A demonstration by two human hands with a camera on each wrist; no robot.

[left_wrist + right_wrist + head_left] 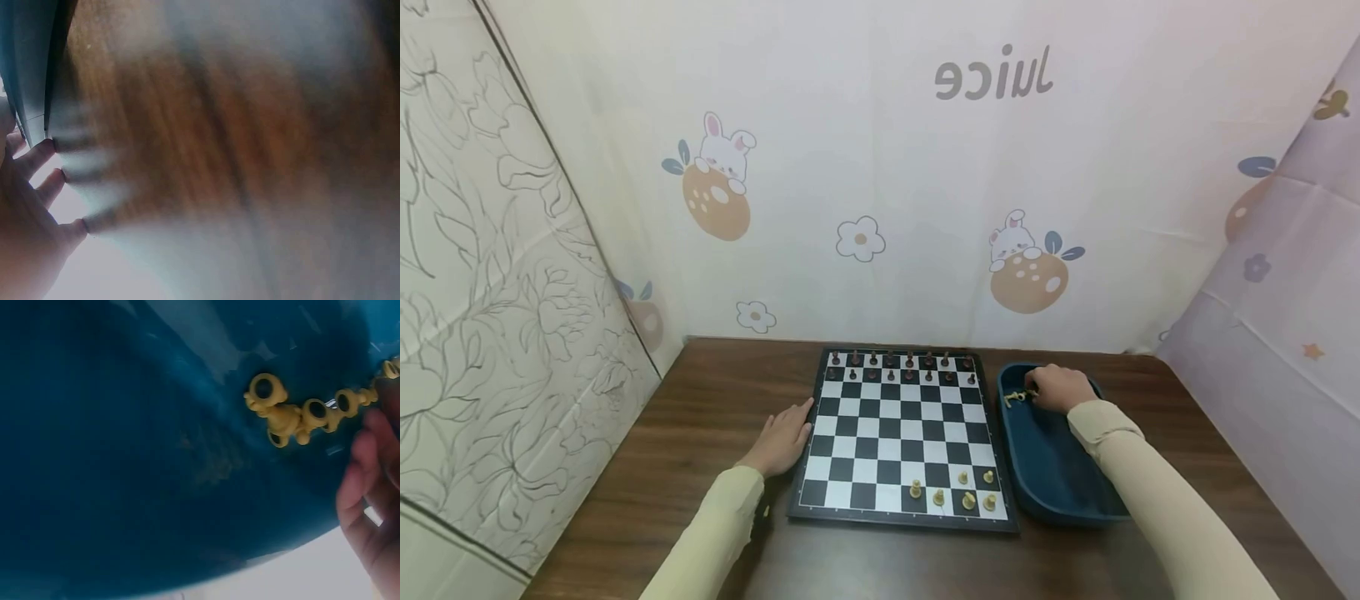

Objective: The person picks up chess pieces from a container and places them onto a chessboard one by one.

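Observation:
A black-and-white chessboard (pixel 891 408) lies on the table. My left hand (pixel 782 440) rests at its left edge, fingers extended and fingertips at the border; the left wrist view shows these fingers (pixel 47 187) spread. My right hand (pixel 1060 388) reaches into the far end of a blue tray (pixel 1052 454) right of the board. Yellow chess pieces (pixel 284 419) with dark round bases lie in a cluster by its bent fingers (pixel 353 494). Whether the fingertips pinch a piece is hidden at the frame's edge. Several yellow chess pieces (pixel 968 501) stand at the board's near right corner.
Two rows of dark red chess pieces (pixel 910 359) stand along the board's far side. The brown wooden table (pixel 722 383) meets a printed curtain (pixel 865 167) behind, with more printed cloth at both sides.

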